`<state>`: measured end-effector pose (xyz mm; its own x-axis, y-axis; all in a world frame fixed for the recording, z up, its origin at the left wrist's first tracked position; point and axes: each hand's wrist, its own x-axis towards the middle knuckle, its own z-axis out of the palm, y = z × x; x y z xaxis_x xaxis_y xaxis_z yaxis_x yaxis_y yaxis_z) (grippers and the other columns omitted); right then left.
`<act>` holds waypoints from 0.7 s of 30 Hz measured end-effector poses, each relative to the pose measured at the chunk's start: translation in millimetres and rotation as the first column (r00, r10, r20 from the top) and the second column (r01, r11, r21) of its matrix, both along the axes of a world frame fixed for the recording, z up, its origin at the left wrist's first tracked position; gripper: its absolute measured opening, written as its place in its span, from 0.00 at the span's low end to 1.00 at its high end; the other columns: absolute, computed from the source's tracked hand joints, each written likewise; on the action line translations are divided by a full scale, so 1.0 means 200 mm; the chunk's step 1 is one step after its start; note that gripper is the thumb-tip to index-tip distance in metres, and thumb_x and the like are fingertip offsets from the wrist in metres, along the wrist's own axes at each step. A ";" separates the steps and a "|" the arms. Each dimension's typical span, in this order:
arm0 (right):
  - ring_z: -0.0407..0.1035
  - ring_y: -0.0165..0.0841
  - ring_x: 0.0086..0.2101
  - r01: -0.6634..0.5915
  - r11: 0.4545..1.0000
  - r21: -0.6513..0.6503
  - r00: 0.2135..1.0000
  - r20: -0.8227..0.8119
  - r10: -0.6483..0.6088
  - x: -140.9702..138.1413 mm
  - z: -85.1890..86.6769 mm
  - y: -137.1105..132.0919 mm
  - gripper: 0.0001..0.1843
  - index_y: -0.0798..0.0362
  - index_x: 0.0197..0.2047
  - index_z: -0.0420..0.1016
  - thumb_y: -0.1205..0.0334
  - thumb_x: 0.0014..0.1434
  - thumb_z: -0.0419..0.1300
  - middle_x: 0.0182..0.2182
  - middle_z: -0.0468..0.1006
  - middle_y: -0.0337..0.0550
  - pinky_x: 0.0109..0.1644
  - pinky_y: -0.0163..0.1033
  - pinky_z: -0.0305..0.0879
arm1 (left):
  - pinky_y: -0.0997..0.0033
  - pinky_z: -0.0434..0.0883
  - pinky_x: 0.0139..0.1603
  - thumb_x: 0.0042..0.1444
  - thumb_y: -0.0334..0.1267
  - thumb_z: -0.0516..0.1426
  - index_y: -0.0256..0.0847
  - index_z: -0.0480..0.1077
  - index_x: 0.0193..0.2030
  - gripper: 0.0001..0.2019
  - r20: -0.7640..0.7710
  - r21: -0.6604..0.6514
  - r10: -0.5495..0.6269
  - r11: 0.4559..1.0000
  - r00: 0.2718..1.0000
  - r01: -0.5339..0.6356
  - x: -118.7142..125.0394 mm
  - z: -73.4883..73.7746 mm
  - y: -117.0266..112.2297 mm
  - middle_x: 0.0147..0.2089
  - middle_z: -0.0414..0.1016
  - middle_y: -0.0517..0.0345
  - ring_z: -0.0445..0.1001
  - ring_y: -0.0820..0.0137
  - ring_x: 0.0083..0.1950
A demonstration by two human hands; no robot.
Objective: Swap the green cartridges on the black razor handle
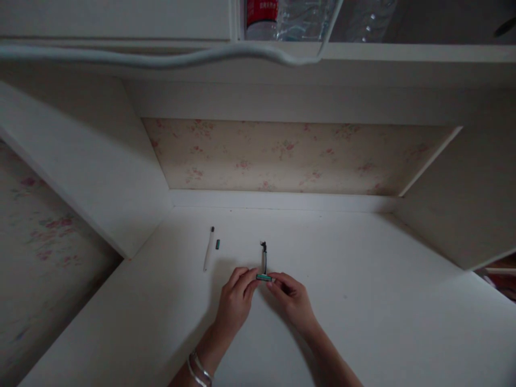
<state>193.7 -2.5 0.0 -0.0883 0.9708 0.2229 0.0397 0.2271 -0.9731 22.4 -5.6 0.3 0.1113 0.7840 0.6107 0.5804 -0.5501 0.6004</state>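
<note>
Both hands pinch a small green and black razor cartridge (264,278) from its two ends, low over the white desk. The fingertips of my left hand (237,295) are closed on its left end. On its right end the thumb and fingers of my right hand (292,298) are pressed together. A thin black razor handle (265,260) stretches away just behind the cartridge; whether the two are joined, I cannot tell. To the left lie a white toothbrush (208,248) with a dark head and a second small green and black cartridge (218,244).
The white desk (363,312) has side panels at left (88,161) and right (451,204). Floral wallpaper (298,156) shows at the back. Overhead, a white cable (161,58) hangs along a shelf holding plastic bottles (302,21).
</note>
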 end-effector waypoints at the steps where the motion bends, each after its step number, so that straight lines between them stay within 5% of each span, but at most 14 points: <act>1: 0.57 0.32 0.25 -0.001 1.000 0.006 1.000 0.008 0.001 0.00 0.00 0.00 0.14 0.52 0.40 0.80 0.51 0.58 0.64 0.24 0.66 0.37 0.28 0.35 0.53 | 0.70 0.74 0.42 0.65 0.36 0.52 0.43 0.69 0.52 0.11 0.005 0.001 -0.008 1.000 1.000 0.008 0.00 0.00 0.00 0.42 0.70 0.52 0.73 0.68 0.42; 14: 0.57 0.31 0.24 0.015 0.999 -0.031 1.000 -0.024 -0.015 0.00 -0.03 0.01 0.18 0.53 0.43 0.80 0.49 0.56 0.66 0.24 0.67 0.37 0.28 0.36 0.54 | 0.71 0.74 0.40 0.65 0.36 0.51 0.42 0.71 0.48 0.10 0.043 -0.019 -0.023 1.000 0.999 0.024 0.00 0.04 -0.01 0.39 0.72 0.53 0.74 0.69 0.39; 17: 0.56 0.30 0.22 0.032 0.992 -0.121 0.996 -0.079 -0.042 -0.02 -0.01 0.02 0.24 0.56 0.45 0.79 0.45 0.53 0.66 0.21 0.65 0.35 0.25 0.35 0.51 | 0.70 0.74 0.41 0.65 0.36 0.51 0.42 0.72 0.47 0.10 0.079 -0.012 0.017 1.000 0.997 -0.016 0.00 0.06 -0.02 0.39 0.72 0.53 0.74 0.68 0.39; 21: 0.65 0.36 0.29 0.029 0.996 -0.088 0.999 -0.029 -0.032 -0.08 0.06 0.07 0.18 0.54 0.39 0.80 0.48 0.57 0.62 0.27 0.74 0.42 0.31 0.37 0.60 | 0.71 0.73 0.38 0.64 0.36 0.51 0.42 0.72 0.45 0.09 0.185 -0.031 0.079 0.997 0.980 -0.075 -0.02 0.09 -0.02 0.38 0.71 0.53 0.73 0.69 0.37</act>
